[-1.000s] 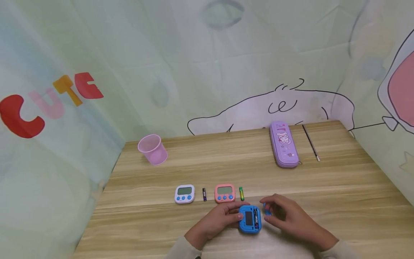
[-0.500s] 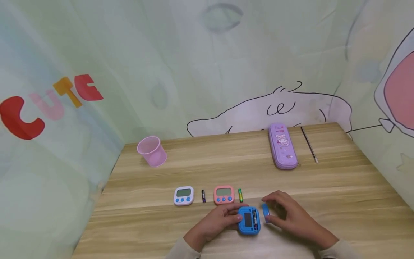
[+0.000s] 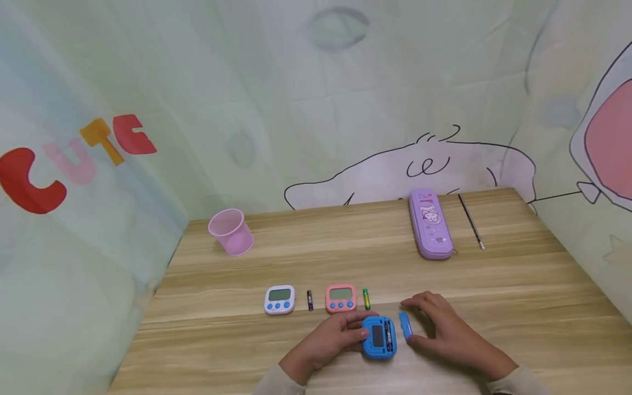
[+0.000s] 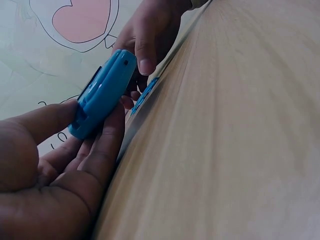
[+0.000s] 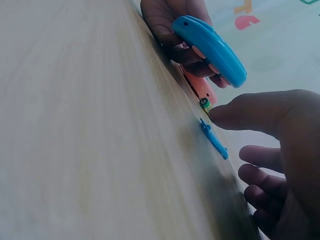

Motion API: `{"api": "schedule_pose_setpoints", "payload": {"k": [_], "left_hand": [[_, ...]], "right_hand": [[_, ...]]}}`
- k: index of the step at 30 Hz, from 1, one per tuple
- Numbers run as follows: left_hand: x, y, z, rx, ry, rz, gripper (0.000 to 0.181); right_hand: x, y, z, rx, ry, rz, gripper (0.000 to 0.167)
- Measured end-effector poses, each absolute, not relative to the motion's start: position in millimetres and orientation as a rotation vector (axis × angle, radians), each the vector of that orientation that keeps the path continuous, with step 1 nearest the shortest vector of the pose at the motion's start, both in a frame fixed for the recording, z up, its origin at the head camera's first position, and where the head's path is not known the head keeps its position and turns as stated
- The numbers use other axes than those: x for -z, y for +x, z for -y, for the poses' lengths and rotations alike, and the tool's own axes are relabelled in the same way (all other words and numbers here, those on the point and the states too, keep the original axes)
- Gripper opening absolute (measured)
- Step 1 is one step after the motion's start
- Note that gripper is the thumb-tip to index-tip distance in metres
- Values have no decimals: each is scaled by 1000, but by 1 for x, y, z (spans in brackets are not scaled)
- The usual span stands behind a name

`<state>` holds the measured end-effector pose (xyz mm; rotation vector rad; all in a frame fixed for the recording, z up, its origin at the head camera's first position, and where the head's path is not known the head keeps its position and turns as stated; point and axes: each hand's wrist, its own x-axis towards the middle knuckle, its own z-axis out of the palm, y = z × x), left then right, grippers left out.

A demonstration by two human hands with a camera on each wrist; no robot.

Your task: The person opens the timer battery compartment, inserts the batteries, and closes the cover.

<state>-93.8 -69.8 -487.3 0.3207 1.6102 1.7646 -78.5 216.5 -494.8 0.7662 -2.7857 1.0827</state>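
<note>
My left hand (image 3: 332, 341) grips a blue digital timer (image 3: 379, 338), thumb on one face and fingers beneath, as the left wrist view shows. Its back faces up with the battery compartment uncovered, and a dark battery (image 3: 388, 336) lies in the slot. Just right of the timer, a small blue battery cover (image 3: 406, 326) lies on the table; the right wrist view shows the cover (image 5: 214, 139) apart from the fingers. Around it my right hand (image 3: 444, 332) is spread, thumb and fingers apart, holding nothing.
Behind the hands stand a white timer (image 3: 279, 299), a dark battery (image 3: 309, 300), a pink timer (image 3: 340, 298) and a green battery (image 3: 366, 299) in a row. Farther back are a pink cup (image 3: 232, 232), a purple pencil case (image 3: 430, 224) and a pencil (image 3: 471, 221).
The blue cover, earlier pinched in my right fingers, has been let go and lies on the table. My right fingers have spread apart. My left hand keeps holding the timer.
</note>
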Motion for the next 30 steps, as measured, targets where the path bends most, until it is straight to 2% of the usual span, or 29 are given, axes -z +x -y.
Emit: {"api": "schedule_pose_setpoints", "payload": {"k": [7,16,30], "left_hand": [[487,-94,69,-1763,312,-1604,39],[487,-94,70,-1749,311,-1614,38],[488,-94,69,-1766,325,-1600,39]], "right_hand": [[495,-78,-217,-1046,778,2803,59],[499,-79,-219,-1012,801,2815,48],[498,-79,-214,-972,735,2841,49]]}}
